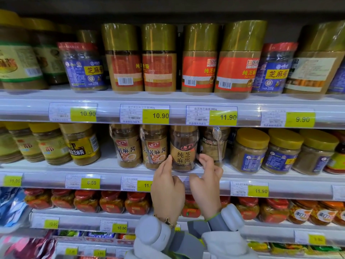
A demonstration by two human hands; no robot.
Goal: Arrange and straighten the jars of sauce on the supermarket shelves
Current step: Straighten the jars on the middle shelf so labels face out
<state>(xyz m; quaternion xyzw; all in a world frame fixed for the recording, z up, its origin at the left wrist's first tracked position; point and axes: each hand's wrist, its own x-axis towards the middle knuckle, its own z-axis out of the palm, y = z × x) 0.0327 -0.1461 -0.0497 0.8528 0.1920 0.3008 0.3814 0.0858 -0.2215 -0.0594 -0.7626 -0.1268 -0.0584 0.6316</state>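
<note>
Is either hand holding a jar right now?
No, the left hand and right hand are open beside the brown-label jar, not gripping it.

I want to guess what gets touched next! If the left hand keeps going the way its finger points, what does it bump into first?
Probably the brown sesame jar: the left hand points at its label edge, seemingly almost touching.

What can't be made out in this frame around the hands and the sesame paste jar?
- Head view: whether the left hand or right hand touches the brown sesame paste jar; fingertips overlap its edges.
- The jar's base, hidden behind both hands.
- The price tag on the shelf rail, partly covered by the left hand.
- Fine tag print: too small, blurred.
</note>
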